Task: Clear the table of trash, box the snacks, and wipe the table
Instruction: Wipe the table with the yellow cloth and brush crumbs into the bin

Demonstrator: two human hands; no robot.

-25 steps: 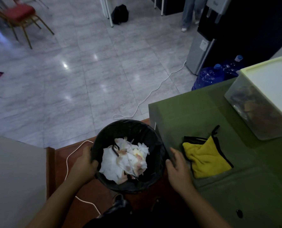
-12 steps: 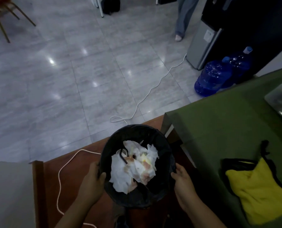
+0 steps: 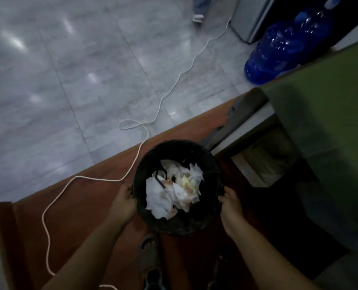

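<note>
A sandalled foot (image 3: 148, 245) stands on the reddish-brown floor strip (image 3: 86, 208) at the bottom of the head view, directly below a black trash bin (image 3: 178, 223) gripped by its rim on both sides. The left hand (image 3: 124, 200) curls its fingers over the bin's left edge; the right hand (image 3: 230, 203) clasps the right edge the same way, thumb on the rim. Inside, crumpled white tissues (image 3: 171, 192), some stained orange and yellow, fill the black liner, with a dark bent straw (image 3: 159, 178) lying among them. To the right, the green-covered table (image 3: 324, 126) rises beside the bin, its cloth hanging down in shadow. A white cable (image 3: 132, 164) snakes from the brown strip out across the grey tiled floor (image 3: 69, 70). Farther off, two blue water jugs (image 3: 274, 51) stand beside a grey appliance (image 3: 249, 19), and another person's shoe (image 3: 198, 17) shows at the top edge.
</note>
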